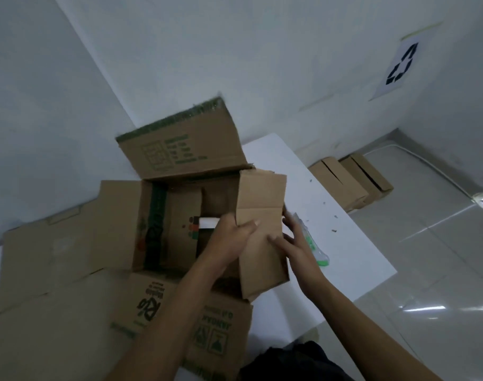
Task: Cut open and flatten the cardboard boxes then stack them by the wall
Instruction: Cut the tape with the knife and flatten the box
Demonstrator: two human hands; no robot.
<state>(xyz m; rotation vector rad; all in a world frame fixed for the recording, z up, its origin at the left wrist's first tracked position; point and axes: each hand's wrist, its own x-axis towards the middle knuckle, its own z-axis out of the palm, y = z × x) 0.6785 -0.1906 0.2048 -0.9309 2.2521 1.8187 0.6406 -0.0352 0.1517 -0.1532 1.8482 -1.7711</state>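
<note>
My box [163, 215]: brown cardboard, green print. Desk [331, 243]: white. My cutter [316, 250], desk's right edge: clear with green. Wall sign [400, 64]: white, black arrows.

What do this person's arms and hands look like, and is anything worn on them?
Both forearms are bare, with no sleeves in view. The left hand and right hand show no gloves, watch or rings. Black clothing shows at the bottom edge.
</note>
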